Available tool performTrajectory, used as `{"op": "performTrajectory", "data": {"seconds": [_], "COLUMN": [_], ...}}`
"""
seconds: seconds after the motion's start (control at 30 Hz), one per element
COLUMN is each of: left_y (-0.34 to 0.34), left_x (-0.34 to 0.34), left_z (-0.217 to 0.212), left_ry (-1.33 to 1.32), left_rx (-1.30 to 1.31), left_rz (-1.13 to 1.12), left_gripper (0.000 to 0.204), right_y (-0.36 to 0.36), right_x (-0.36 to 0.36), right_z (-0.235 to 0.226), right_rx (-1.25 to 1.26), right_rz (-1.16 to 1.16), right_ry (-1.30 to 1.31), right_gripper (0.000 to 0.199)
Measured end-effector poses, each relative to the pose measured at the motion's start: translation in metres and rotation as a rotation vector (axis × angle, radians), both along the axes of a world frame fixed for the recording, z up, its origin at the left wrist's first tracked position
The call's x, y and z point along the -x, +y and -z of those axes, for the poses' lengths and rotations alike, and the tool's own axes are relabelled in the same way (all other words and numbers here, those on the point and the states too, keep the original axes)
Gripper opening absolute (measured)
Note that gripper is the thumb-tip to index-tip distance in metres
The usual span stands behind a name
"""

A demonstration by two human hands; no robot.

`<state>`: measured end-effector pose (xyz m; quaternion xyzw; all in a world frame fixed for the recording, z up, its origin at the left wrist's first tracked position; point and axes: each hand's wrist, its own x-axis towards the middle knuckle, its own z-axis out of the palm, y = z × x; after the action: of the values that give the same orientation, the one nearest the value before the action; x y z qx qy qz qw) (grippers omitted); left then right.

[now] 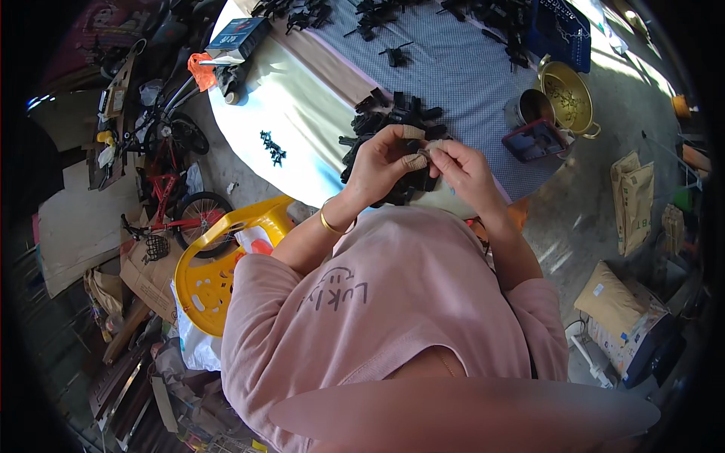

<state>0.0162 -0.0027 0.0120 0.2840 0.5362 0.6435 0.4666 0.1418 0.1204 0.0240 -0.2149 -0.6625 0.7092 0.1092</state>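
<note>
1. At the far left, a pale cardboard sheet (87, 219) leans among clutter, with a red bicycle (170, 192) just beside it.
2. Next comes a yellow plastic chair (200, 279), near the person's left elbow, with white and red items on its seat.
3. On the table's left edge sit a dark blue box (238, 38) and, touching or just beside it, an orange-red bag (202, 72).
4. A small cluster of black parts (273, 148) lies on the bright, pale side of the tablecloth (317, 98), well apart from the rest.
5. Near the middle, a heap of black parts (370, 124) spreads under and behind the hands, which hide much of it; more black parts lie along the far side of the table.
6. The left hand (384, 167) has tan wraps on thumb and index finger; these two bend toward each other, meeting the other hand's fingertips.
7. Between both hands, above the heap, is a small piece (424, 152). Fingertips cover most of it; what shows looks greyish, its shape too small to tell.
8. The right hand (462, 170) pinches at that piece with thumb and index finger.
9. Farther right, a phone (535, 140) leans in front of a metal cup (534, 107), partly blocking it; a gold-coloured pot (560, 69) holding small pieces stands beside them, near a blue basket (563, 34).
10. At the right, paper sacks (633, 200) stand on the floor, nearer the person a tan cushion (610, 297).
</note>
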Motion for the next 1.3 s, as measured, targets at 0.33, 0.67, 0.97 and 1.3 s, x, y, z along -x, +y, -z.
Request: {"op": "performTrajectory", "data": {"seconds": [0.33,0.67,0.97,1.3], "left_y": [-0.002,0.003,0.076,0.148], "left_x": [-0.002,0.002,0.101,0.143], "left_z": [-0.005,0.002,0.076,0.166], "left_ry": [0.026,0.436,0.984,0.912], "left_rx": [0.009,0.120,0.315,0.576], "left_rz": [-0.049,-0.086,0.012,-0.466], "left_gripper": [0.031,0.024,0.027,0.031], "right_y": [-0.004,-0.004,0.017,0.002], "right_x": [-0.001,0.007,-0.013,-0.021], "right_z": [0.004,0.038,0.057,0.057], "right_rx": [-0.190,-0.205,-0.304,-0.486], "right_rz": [-0.046,0.000,0.189,0.187], "right_ry": [0.051,-0.057,-0.099,-0.059], "right_gripper": [0.017,0.015,0.018,0.015]}}
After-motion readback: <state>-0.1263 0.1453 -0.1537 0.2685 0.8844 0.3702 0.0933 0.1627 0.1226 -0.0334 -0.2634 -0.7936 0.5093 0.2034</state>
